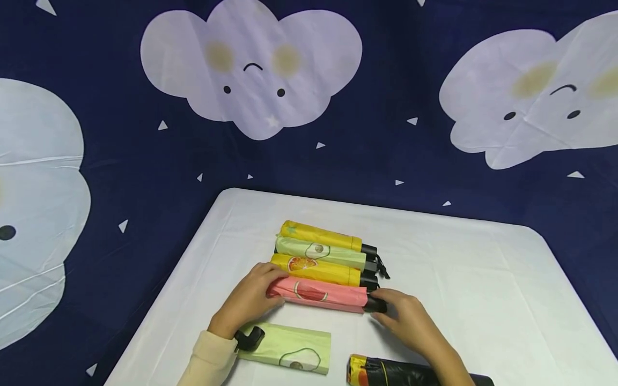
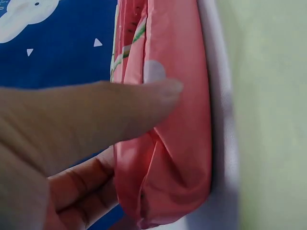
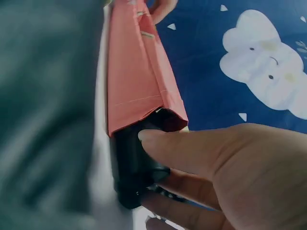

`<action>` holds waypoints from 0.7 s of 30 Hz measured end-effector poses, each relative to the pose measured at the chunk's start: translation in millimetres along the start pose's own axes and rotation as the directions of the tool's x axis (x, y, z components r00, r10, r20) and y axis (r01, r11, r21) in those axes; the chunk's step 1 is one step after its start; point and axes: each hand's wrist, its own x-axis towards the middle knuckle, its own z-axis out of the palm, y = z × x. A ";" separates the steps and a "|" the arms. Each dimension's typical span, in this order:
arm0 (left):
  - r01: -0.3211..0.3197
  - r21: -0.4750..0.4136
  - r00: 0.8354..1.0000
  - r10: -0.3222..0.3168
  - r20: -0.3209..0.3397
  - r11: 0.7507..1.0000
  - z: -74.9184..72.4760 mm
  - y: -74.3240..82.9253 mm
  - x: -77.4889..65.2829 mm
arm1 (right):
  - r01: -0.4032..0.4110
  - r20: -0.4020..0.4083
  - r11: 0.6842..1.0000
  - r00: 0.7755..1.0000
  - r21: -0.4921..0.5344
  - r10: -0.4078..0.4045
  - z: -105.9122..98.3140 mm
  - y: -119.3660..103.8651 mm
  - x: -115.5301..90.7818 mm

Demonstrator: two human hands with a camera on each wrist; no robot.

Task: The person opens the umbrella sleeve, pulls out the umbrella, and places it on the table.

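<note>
A pink folded umbrella in a watermelon-print sleeve (image 1: 338, 297) lies across the white table, nearest me in a row of similar ones. My left hand (image 1: 253, 295) holds its left end, thumb (image 2: 139, 103) on the near side and fingers partly hidden behind. At the other end, my right hand (image 1: 407, 319) pinches the black handle (image 3: 129, 158) that sticks out of the sleeve. Just behind the pink one lie a yellow umbrella with an orange-slice print (image 1: 333, 273), a pale green avocado one (image 1: 345, 254) and another yellow one (image 1: 328, 234).
Closer to me, a second pale green avocado umbrella (image 1: 289, 346) lies partly under my left wrist. A black umbrella with a yellow end (image 1: 401, 372) sits below my right forearm. The white table (image 1: 458, 257) meets a dark blue cloud-print cloth (image 1: 376, 161).
</note>
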 end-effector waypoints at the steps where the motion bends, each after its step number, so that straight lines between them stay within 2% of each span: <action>1: -0.001 -0.003 1.000 0.001 0.012 1.000 -0.1 -0.2 -0.1 | 0.006 -0.008 1.000 1.000 0.010 -0.006 0.7 1.2 -0.6; 7: 0.015 -0.031 0.996 -0.012 0.088 0.999 -0.3 -3.3 -5.9 | -0.003 -0.039 0.999 0.999 0.049 0.005 5.8 4.0 -4.6; 13: 0.058 -0.074 0.996 -0.053 0.071 0.996 0.3 -8.4 -16.1 | 0.008 -0.066 0.999 0.998 0.051 -0.005 9.1 3.0 -9.0; 18: 0.038 -0.086 0.998 -0.033 0.061 0.996 0.6 -10.4 -22.0 | 0.053 -0.058 0.997 0.997 0.051 -0.050 11.1 1.2 -13.3; 21: 0.049 -0.104 0.997 -0.042 0.068 0.993 1.3 -11.3 -24.5 | 0.056 -0.056 0.998 0.997 0.036 -0.054 13.3 1.1 -14.2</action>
